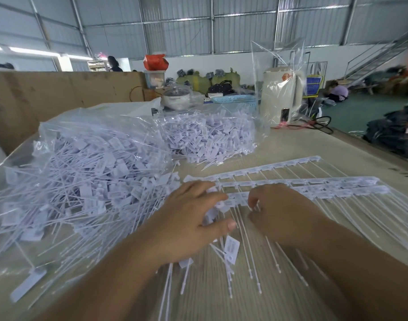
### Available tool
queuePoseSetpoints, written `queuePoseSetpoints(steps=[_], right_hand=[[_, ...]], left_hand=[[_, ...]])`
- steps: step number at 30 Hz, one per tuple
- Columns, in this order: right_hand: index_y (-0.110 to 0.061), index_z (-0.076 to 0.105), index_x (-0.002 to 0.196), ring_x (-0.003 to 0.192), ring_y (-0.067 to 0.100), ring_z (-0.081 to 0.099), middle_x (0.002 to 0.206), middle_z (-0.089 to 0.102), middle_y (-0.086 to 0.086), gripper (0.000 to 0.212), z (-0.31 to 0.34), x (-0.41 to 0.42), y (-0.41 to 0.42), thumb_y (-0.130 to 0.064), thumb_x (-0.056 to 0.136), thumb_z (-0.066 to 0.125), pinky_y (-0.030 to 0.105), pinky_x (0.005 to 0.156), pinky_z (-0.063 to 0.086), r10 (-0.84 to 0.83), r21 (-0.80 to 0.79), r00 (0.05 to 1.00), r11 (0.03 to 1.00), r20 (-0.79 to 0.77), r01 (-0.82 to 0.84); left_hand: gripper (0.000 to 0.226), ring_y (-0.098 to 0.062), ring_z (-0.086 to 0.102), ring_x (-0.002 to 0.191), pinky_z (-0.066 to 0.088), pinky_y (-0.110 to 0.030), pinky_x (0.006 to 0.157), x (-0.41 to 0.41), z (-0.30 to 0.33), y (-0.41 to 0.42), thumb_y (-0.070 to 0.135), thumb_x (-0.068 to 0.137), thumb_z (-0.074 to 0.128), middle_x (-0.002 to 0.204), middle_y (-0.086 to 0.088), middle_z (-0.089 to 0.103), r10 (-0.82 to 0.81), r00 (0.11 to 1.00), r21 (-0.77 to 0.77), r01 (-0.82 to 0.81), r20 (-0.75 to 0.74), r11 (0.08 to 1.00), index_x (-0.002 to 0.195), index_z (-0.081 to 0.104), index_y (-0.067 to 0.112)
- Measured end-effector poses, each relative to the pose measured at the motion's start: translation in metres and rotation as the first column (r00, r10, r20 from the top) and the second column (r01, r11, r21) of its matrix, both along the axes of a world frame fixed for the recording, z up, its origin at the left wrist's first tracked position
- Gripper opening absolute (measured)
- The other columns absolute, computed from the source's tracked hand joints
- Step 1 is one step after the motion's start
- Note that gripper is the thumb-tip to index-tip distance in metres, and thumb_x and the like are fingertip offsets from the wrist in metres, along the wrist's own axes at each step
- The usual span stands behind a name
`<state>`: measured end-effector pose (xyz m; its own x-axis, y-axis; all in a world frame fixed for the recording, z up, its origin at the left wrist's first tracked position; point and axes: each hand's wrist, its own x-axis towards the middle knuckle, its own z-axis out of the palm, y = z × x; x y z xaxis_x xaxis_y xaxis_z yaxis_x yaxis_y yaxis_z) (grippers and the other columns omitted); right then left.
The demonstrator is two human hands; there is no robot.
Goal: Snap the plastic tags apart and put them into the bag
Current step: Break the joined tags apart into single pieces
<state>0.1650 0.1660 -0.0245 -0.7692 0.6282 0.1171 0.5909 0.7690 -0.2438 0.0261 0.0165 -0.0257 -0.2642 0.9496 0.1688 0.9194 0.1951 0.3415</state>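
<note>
Done so far: a large clear bag (82, 163) along the left edge of the table (302, 144) already holds a deep heap of single tags, and its mouth spills loose ones toward my hands; I judge most of the work behind it finished.
Second bag: another clear bag of tags (210, 137) lies farther back, near the table's middle, also well filled.
Left to do: three joined strips of tags (314, 184) lie side by side across the right half of the table, heads in a row, thin tails fanning toward the near edge; none of them is broken far past its left end, so I judge a good share is still ahead.
Loose pieces: a few separated tags (232, 247) lie on the table just under my left wrist, not yet in any bag.
Left hand (196, 218): fingers curved over the left end of the strips, thumb pressing in from the near side, pinching a small cluster of tag heads.
Right hand (279, 209): fingers curled down, pinching the nearest strip just beside my left hand; the fingertips are partly hidden.
Gap between hands: small, the two grips nearly touching, which I read as set for a snap.
Back edge: a cream kettle (281, 96) stands there, away from the work.
</note>
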Motion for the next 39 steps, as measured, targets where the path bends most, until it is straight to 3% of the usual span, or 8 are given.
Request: queuePoseSetpoints(steps=[9,11,16,21,24,28,34,39], right_hand=[[-0.028,0.058,0.092,0.066,0.007,0.056,0.075,0.055,-0.013,0.012,-0.005,-0.002,0.006,-0.038,0.086,0.055,0.024,0.05,0.037,-0.01,-0.004,0.999,1.0,-0.047,0.01],[-0.028,0.057,0.09,0.065,0.007,0.056,0.075,0.055,-0.012,0.013,-0.006,-0.002,0.009,-0.04,0.084,0.057,0.024,0.05,0.037,-0.02,-0.021,0.999,1.0,-0.038,0.019],[-0.026,0.059,0.087,0.077,0.015,0.06,0.091,0.061,-0.007,0.017,-0.006,-0.002,0.016,-0.041,0.086,0.053,0.032,0.067,0.051,-0.049,-0.014,0.999,0.999,-0.009,0.049],[-0.026,0.055,0.082,0.072,0.017,0.054,0.086,0.056,-0.006,0.024,-0.002,-0.002,0.015,-0.04,0.093,0.039,0.029,0.06,0.041,-0.096,0.133,0.995,0.986,-0.03,0.1],[-0.028,0.058,0.095,0.087,0.02,0.057,0.097,0.06,-0.005,0.022,0.002,-0.003,0.011,-0.042,0.091,0.042,0.034,0.077,0.042,-0.097,0.215,0.995,0.971,-0.033,0.102],[-0.027,0.058,0.103,0.108,0.022,0.051,0.105,0.061,-0.002,0.028,0.001,-0.005,0.01,-0.046,0.089,0.044,0.042,0.094,0.033,-0.07,0.268,0.998,0.961,-0.004,0.069],[-0.024,0.056,0.112,0.112,0.027,0.044,0.107,0.046,0.0,0.035,-0.011,-0.009,0.016,-0.045,0.088,0.042,0.044,0.1,0.034,0.014,0.146,0.997,0.989,0.071,-0.024],[-0.027,0.053,0.116,0.111,0.025,0.041,0.112,0.046,-0.001,0.031,-0.013,-0.008,0.018,-0.04,0.089,0.046,0.042,0.095,0.034,0.0,0.17,0.999,0.985,0.054,-0.009]], left_hand=[[0.08,0.037,0.004,0.113,0.009,0.004,0.089,-0.002,-0.001,-0.002,0.066,0.079,0.062,0.136,0.042,0.021,-0.072,0.997,0.038,0.072,0.008,0.997,0.148,0.024,0.048],[0.08,0.022,0.012,0.127,0.007,0.0,0.098,-0.003,-0.001,-0.001,0.062,0.08,0.064,0.149,0.03,0.023,-0.046,0.998,0.063,0.049,-0.041,0.997,0.149,0.028,0.045],[0.052,-0.008,0.004,0.145,0.008,-0.04,0.121,0.005,0.0,0.002,0.049,0.092,0.055,0.16,0.014,0.016,0.079,0.976,0.159,-0.047,-0.205,0.986,0.143,0.042,0.043],[0.042,-0.003,0.016,0.139,0.012,-0.023,0.111,0.014,-0.001,0.004,0.048,0.093,0.053,0.152,0.016,0.03,0.035,0.992,0.24,-0.006,-0.117,0.971,0.133,0.056,0.039],[0.042,0.003,0.021,0.132,0.015,-0.017,0.103,0.016,0.0,0.002,0.051,0.089,0.057,0.145,0.016,0.039,-0.006,0.996,0.252,0.029,-0.093,0.967,0.128,0.061,0.035],[0.037,0.003,0.023,0.134,0.021,-0.025,0.111,0.018,0.0,0.002,0.055,0.087,0.057,0.14,0.022,0.043,-0.05,0.995,0.211,0.067,-0.084,0.975,0.118,0.066,0.037],[0.03,0.006,0.014,0.137,0.007,-0.02,0.111,0.02,-0.003,0.002,0.056,0.088,0.056,0.139,0.027,0.042,-0.089,0.992,0.157,0.102,-0.083,0.982,0.09,0.074,0.032],[0.02,0.005,0.014,0.138,0.003,-0.008,0.105,0.018,-0.002,0.001,0.027,0.091,0.057,0.141,0.025,0.044,-0.079,0.994,0.176,0.092,-0.079,0.98,0.102,0.071,0.036]])
